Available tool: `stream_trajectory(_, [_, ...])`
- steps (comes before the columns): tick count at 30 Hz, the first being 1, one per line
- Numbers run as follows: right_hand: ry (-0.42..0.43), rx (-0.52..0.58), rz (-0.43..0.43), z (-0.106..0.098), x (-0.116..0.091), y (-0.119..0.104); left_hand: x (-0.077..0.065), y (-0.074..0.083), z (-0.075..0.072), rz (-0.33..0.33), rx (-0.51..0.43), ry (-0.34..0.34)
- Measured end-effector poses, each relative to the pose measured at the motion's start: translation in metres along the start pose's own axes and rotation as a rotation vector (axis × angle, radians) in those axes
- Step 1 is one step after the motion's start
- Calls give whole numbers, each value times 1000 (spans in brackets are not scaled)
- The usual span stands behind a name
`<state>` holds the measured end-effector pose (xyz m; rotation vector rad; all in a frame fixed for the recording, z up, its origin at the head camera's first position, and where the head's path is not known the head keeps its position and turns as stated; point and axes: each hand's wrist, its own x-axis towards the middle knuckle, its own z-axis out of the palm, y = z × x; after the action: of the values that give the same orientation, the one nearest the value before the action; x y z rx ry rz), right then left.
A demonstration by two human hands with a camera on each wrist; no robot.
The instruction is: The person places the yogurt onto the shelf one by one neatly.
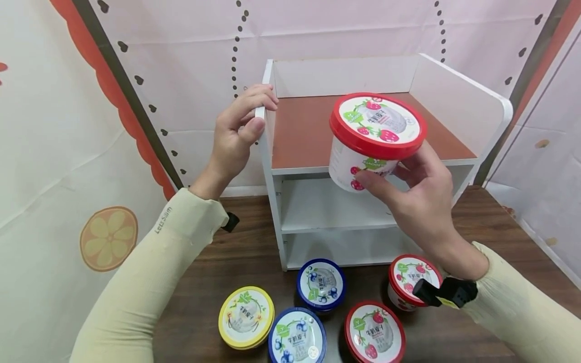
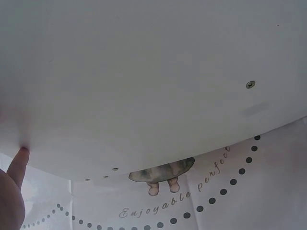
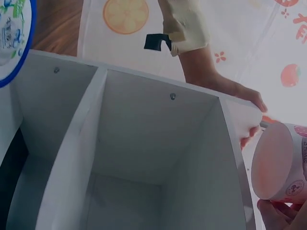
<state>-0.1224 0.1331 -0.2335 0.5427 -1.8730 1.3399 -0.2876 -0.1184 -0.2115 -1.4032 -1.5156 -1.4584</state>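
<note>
My right hand (image 1: 422, 201) holds a white tub with a red lid and strawberry pictures (image 1: 376, 126), thumb on its front and fingers behind it. The tub is raised in front of the shelf unit's brown top board (image 1: 299, 131), tilted so its lid faces me. At the left, my left hand (image 1: 240, 123) grips the upper edge of the white side panel (image 1: 268, 136), fingers hooked over it. From below, the right wrist view shows the tub's round base (image 3: 272, 160) beside the unit's compartments. The panel's outer face (image 2: 153, 96) fills most of the left wrist view.
On the wooden table (image 1: 195, 302) before the shelf unit stand a yellow-lidded tub (image 1: 246, 317), two blue-lidded tubs (image 1: 321, 285) and two red-lidded tubs (image 1: 374, 331). Two lower shelves (image 1: 317, 204) open toward me. Printed cloth (image 1: 190, 65) hangs behind and at both sides.
</note>
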Motion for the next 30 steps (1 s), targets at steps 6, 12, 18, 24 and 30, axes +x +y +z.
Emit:
stream_trajectory(6, [-42,-38,37,3,9,1,2,0,1,2,-2,4])
stream_trajectory(12, [-83,-77,100,3,13,-2,1,0,3,-8,-6,3])
stream_trajectory(18, [-141,-102,151,4,19,-4,0,0,3,-19,4,7])
stream_trajectory(24, [-208,-149,186,7,27,-5,-1,0,2,-22,3,12])
stream_trajectory(30, [-249,-204,213,7,33,-6,-1,0,2,-18,-5,19])
